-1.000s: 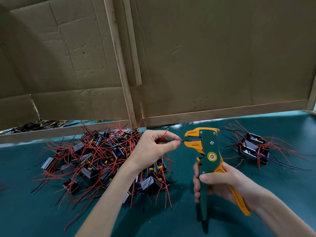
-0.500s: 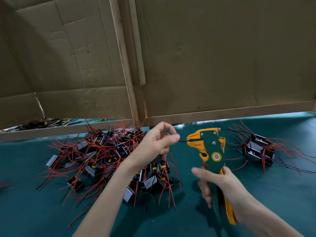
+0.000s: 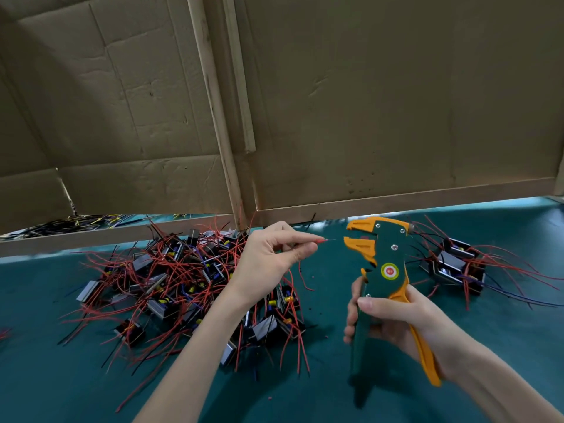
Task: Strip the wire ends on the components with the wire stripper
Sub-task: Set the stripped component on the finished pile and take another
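Your left hand (image 3: pixel 268 261) pinches a red wire (image 3: pixel 320 240) level with the open-mouthed stripper (image 3: pixel 383 270) your right hand (image 3: pixel 393 319) grips, ready to feed in.

The wire stripper (image 3: pixel 389 270) has a dark green body, orange jaws, one orange handle and a round sticker with a yellow ring around a red centre. The wire end (image 3: pixel 320 240) beside it is red. The pile of components (image 3: pixel 171 282) is black and silver-grey with yellow and blue bits, tangled in red and black leads. The table cover (image 3: pixel 335 392) is teal, the cardboard (image 3: pixel 396 102) plain brown, the wooden strips (image 3: pixel 210 96) pale tan
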`<state>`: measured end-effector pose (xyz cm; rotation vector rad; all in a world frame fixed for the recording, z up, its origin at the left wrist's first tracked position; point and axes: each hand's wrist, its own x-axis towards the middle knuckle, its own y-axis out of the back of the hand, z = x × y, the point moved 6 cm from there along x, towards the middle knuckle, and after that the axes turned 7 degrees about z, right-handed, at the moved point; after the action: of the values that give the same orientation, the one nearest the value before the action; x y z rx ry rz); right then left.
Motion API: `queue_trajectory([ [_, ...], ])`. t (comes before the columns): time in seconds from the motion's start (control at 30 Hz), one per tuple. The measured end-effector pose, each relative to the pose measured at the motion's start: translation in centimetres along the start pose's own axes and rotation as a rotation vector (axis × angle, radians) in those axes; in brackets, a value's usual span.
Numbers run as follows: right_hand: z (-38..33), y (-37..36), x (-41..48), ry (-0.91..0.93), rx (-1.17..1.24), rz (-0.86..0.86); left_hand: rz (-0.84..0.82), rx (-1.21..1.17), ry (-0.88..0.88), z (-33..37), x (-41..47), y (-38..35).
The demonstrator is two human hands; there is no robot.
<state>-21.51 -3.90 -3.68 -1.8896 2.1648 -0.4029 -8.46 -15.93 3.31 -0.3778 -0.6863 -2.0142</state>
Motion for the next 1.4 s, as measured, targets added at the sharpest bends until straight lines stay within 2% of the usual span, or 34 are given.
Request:
queue_trajectory([
  [0.23,0.5,-0.8,-0.3,-0.037,-0.054,-0.035,0.033,-0.021,-0.009,-0.1,-0.1,0.1],
  [0.83,0.6,-0.8,-0.6,-0.053,-0.126,-0.08,-0.134,-0.009,-0.013,0.6,-0.2,-0.7],
  [1.17,0.6,-0.8,-0.8,-0.052,-0.129,-0.087,-0.184,0.004,0.047,1.2,-0.5,-0.7],
  [1.4,0.6,-0.7,-0.7,-0.048,-0.108,-0.079,-0.104,-0.091,0.072,0.5,-0.3,0.2],
])
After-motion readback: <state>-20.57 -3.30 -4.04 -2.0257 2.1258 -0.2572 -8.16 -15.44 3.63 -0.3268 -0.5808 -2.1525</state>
